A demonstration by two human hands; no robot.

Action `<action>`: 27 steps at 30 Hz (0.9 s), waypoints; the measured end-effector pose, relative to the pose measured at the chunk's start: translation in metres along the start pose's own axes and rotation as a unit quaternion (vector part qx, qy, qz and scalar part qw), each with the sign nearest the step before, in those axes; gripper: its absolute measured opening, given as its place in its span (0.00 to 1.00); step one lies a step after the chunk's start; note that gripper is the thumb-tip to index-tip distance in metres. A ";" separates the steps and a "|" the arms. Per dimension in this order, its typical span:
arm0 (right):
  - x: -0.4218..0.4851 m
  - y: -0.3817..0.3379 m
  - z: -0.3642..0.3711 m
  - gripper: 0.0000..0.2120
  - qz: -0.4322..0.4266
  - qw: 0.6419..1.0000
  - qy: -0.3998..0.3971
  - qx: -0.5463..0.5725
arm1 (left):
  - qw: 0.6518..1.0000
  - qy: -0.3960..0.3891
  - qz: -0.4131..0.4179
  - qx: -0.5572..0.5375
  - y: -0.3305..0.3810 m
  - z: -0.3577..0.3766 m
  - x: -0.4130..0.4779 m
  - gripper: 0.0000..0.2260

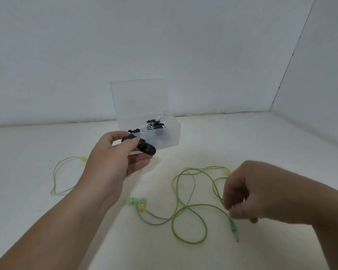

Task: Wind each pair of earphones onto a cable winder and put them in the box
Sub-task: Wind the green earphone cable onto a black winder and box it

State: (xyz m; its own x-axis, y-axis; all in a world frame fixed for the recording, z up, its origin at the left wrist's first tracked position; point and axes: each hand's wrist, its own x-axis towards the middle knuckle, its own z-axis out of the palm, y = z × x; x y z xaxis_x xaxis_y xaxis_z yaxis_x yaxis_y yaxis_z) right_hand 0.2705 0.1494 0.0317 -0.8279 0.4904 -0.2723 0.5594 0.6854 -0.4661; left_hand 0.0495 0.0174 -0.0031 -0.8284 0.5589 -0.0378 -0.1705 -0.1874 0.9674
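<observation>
Head: left hand [113,158] grips black winder [147,149]; right hand [248,191] curled over green-yellow earphones [134,201], grip unclear.

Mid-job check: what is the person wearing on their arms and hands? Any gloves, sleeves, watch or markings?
Nothing worn shows. The left grip is a bare hand, with no glove, ring or marking visible. The right grip is likewise bare. The left forearm and right forearm are uncovered to the frame's edge, with no sleeve, watch, band or cable on them.
</observation>
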 end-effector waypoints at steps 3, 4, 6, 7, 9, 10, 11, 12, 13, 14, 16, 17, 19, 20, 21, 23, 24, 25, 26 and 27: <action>0.001 0.000 0.006 0.16 0.001 0.996 -0.023 -0.086 | 0.999 -0.029 0.006 0.039 -0.002 0.001 -0.002 0.06; 0.003 0.000 0.008 0.18 -0.004 0.995 -0.025 -0.099 | 0.999 -0.031 0.007 0.042 -0.003 0.002 -0.003 0.06; 0.006 0.002 0.011 0.16 -0.012 0.995 -0.027 -0.098 | 0.999 -0.041 -0.005 0.019 -0.004 0.003 -0.004 0.06; 0.007 0.002 0.012 0.14 -0.013 0.995 -0.024 -0.093 | 0.999 -0.050 -0.013 0.000 -0.004 0.004 -0.005 0.07; 0.010 0.005 0.014 0.09 -0.020 0.995 -0.016 -0.100 | 0.997 -0.071 -0.023 -0.030 -0.004 0.005 -0.005 0.08; 0.011 0.006 0.016 0.08 -0.025 0.994 -0.012 -0.107 | 0.996 -0.081 -0.024 -0.037 -0.004 0.005 -0.005 0.09; 0.012 0.007 0.017 0.07 -0.034 0.993 -0.009 -0.110 | 0.995 -0.090 -0.025 -0.041 -0.004 0.005 -0.006 0.09; 0.014 0.008 0.017 0.07 -0.047 0.993 -0.003 -0.109 | 0.994 -0.095 -0.025 -0.040 -0.004 0.006 -0.006 0.09; 0.015 0.009 0.017 0.06 -0.063 0.993 0.006 -0.101 | 0.994 -0.097 -0.026 -0.037 -0.004 0.006 -0.006 0.08; 0.016 0.009 0.016 0.06 -0.084 0.992 0.023 -0.089 | 0.994 -0.095 -0.027 -0.035 -0.004 0.006 -0.007 0.08; 0.015 0.007 0.011 0.05 -0.123 0.989 0.076 -0.040 | 0.996 -0.084 -0.026 -0.035 -0.005 0.006 -0.006 0.07; 0.014 0.006 0.008 0.04 -0.141 0.984 0.109 0.003 | 0.996 -0.080 -0.025 -0.036 -0.005 0.005 -0.005 0.07; 0.011 0.004 0.003 0.05 -0.173 0.962 0.171 0.120 | 0.996 -0.083 -0.022 -0.039 -0.005 0.005 -0.005 0.07; 0.010 0.003 0.002 0.05 -0.185 0.945 0.187 0.193 | 0.995 -0.089 -0.020 -0.037 -0.005 0.005 -0.006 0.08; 0.010 0.001 0.003 0.04 -0.198 0.925 0.186 0.264 | 0.995 -0.098 -0.017 -0.030 -0.004 0.006 -0.008 0.08; 0.010 -0.005 0.009 0.04 -0.217 0.891 0.162 0.366 | 0.992 -0.124 -0.009 0.004 -0.006 0.008 -0.013 0.08; 0.010 -0.009 0.013 0.04 -0.215 0.883 0.156 0.386 | 0.990 -0.134 0.001 0.036 -0.008 0.009 -0.016 0.07; 0.012 -0.014 0.018 0.05 -0.202 0.884 0.158 0.390 | 0.987 -0.140 0.014 0.073 -0.010 0.011 -0.018 0.06; 0.015 -0.017 0.024 0.09 -0.183 0.891 0.165 0.382 | 0.984 -0.143 0.028 0.103 -0.012 0.014 -0.020 0.05; 0.017 -0.021 0.029 0.13 -0.160 0.898 0.172 0.371 | 0.983 -0.141 0.037 0.114 -0.014 0.017 -0.022 0.05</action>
State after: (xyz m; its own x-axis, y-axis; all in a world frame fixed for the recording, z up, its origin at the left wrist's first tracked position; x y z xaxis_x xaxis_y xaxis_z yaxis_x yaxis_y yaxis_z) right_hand 0.2435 0.1277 0.0122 -0.8078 0.5569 0.1931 0.0063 0.3358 -0.9419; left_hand 0.0795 0.0211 -0.0119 -0.6471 0.7588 0.0740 0.0342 -0.0681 0.9971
